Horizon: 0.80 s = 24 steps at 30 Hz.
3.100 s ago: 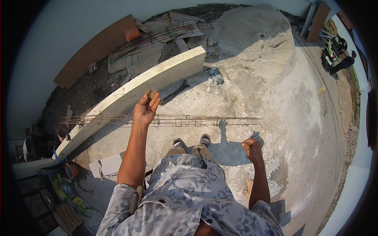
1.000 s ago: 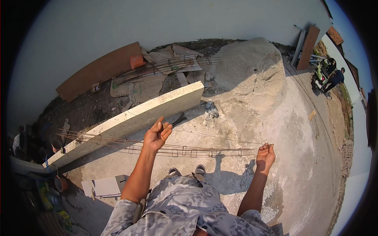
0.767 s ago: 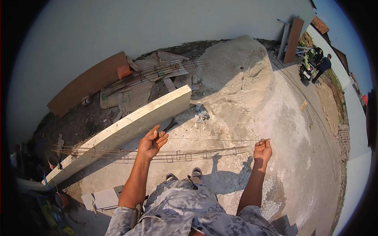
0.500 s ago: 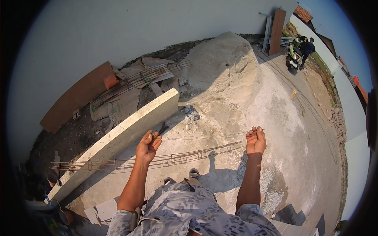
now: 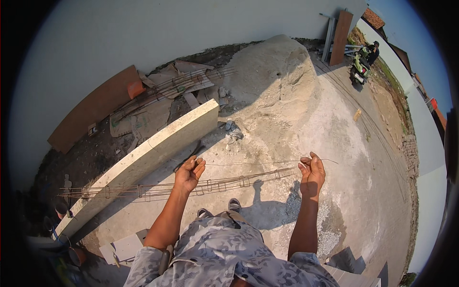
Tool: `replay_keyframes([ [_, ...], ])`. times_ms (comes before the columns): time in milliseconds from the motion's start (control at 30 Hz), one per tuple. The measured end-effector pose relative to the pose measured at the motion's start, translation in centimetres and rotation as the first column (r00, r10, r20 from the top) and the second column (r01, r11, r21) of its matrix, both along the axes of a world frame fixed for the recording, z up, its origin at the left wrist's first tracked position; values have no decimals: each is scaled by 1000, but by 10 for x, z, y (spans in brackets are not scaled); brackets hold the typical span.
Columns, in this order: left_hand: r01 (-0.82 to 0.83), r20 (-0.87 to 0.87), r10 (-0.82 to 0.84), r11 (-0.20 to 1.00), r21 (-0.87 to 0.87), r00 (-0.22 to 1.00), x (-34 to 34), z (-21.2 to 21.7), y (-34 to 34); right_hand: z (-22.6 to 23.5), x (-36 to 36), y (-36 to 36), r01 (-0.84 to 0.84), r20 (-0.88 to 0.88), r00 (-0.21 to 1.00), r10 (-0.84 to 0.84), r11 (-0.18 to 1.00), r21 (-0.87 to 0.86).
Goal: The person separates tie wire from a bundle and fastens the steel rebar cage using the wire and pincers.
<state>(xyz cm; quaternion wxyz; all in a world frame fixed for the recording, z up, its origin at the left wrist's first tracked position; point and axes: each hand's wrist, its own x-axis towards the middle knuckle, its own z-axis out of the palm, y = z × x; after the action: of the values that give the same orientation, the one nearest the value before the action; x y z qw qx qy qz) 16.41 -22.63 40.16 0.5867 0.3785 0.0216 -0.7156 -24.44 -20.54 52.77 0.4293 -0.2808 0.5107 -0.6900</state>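
Observation:
A thin wire (image 5: 253, 163) stretches between my raised hands. My left hand (image 5: 188, 178) has its fingers curled around one part of it, and a dark-handled tool (image 5: 197, 148), perhaps pincers, sticks out of the same grip; its jaws are hidden. My right hand (image 5: 311, 178) pinches the wire between thumb and fingers, and a free end juts out to the right of it. Below the wire, a long rusty rebar cage (image 5: 224, 183) with several square stirrups extends leftward, its left part resting across a pale upright slab (image 5: 177, 129).
A heap of sand (image 5: 272, 71) lies against the grey wall (image 5: 143, 28). Further rebar (image 5: 186, 81) and brown boards (image 5: 95, 110) lie at left. Far right, a person (image 5: 373, 51) stands by a motorbike (image 5: 358, 69). Long rods (image 5: 354, 103) run along the ground at right.
Both hands have shifted slightly to the right in the picture. More wire now sticks out beyond my right hand. The dark tool has turned within my left hand. The distant person leans over the motorbike.

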Motion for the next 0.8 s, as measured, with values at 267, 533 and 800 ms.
replay_keyframes([
  [267,369,237,-378,926,81,895,-5,7,19,135,-20,1,147,-201,946,-256,888,-435],
  [533,374,247,-378,925,65,892,-14,-2,45,128,-22,-16,18,-639,750,-171,971,-238],
  [800,314,293,-335,942,116,896,-54,-3,75,5,-70,-33,-196,-695,633,341,939,283],
])
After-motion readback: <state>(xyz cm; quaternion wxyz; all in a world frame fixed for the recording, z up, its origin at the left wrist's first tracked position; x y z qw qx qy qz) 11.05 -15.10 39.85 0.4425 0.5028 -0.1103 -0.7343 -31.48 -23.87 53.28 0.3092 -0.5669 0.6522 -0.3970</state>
